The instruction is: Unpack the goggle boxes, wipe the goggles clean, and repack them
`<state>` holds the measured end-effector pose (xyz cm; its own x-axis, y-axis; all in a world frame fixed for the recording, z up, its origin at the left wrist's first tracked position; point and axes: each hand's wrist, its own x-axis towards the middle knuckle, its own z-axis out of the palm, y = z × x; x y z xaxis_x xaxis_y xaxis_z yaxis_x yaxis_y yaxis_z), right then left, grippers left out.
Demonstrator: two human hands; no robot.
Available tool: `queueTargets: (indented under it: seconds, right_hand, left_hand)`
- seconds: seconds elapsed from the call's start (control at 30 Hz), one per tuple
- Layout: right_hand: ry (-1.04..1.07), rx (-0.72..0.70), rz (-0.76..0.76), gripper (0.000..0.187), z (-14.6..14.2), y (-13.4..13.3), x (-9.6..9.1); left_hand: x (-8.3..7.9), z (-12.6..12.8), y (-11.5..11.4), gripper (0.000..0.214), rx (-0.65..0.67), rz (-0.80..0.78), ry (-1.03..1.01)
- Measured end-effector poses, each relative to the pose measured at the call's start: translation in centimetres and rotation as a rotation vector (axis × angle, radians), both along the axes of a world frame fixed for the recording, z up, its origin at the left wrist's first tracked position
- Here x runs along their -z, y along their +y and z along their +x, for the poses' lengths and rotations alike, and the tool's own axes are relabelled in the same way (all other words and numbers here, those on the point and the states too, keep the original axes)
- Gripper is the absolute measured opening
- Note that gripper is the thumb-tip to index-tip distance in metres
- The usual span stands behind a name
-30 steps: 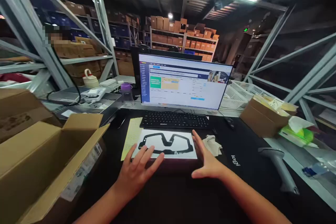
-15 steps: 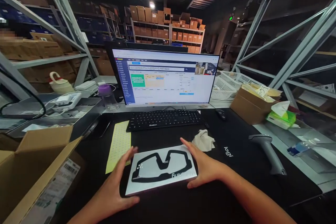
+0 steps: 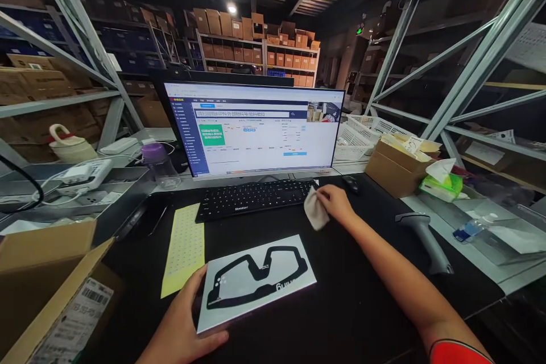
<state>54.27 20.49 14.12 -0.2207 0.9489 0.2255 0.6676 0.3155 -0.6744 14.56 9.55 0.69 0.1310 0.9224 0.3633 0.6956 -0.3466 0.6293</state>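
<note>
A flat white box (image 3: 256, 280) with a black goggle-shaped print lies tilted a little on the black desk mat. My left hand (image 3: 183, 318) is wrapped round its left end, thumb along the near side. Farther off and to the right, my right hand (image 3: 336, 203) pinches a crumpled whitish cloth (image 3: 316, 211), which hangs from the fingertips near the keyboard's right end. A yellow sheet of small stickers (image 3: 184, 247) lies left of the box.
A monitor (image 3: 260, 136) stands behind the black keyboard (image 3: 256, 199), with a mouse (image 3: 350, 183) to the right. A grey barcode scanner (image 3: 426, 242) lies at the right. At the left are an open carton (image 3: 81, 273) and a purple-lidded bottle (image 3: 160, 165).
My right hand has left the box's right end, moved away and right, and taken hold of the cloth, lifting it. My left hand remains at the box's left end.
</note>
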Motion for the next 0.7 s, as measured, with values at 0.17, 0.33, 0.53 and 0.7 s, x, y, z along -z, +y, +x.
queueTargets:
  seconds: [0.17,0.33,0.53,0.7]
  right_hand:
    - [0.141,-0.057,-0.084,0.038,-1.5,0.1,-0.5]
    - [0.431,-0.252,-0.373,0.053,-4.6,-3.7,3.0]
    - [0.668,-0.253,-0.676,0.063,-5.1,-5.4,6.1]
    - [0.651,-0.287,-0.775,0.060,-4.1,-5.1,6.3]
  left_hand:
    - [-0.3,-0.9,0.6,0.094,-0.020,0.063,-0.064]
    - [-1.5,-0.6,-0.1,0.103,-0.185,0.059,-0.068]
    - [-1.9,0.1,-0.6,0.103,-0.097,0.033,-0.028]
    - [-2.7,1.0,-1.0,0.103,-0.100,-0.003,-0.039]
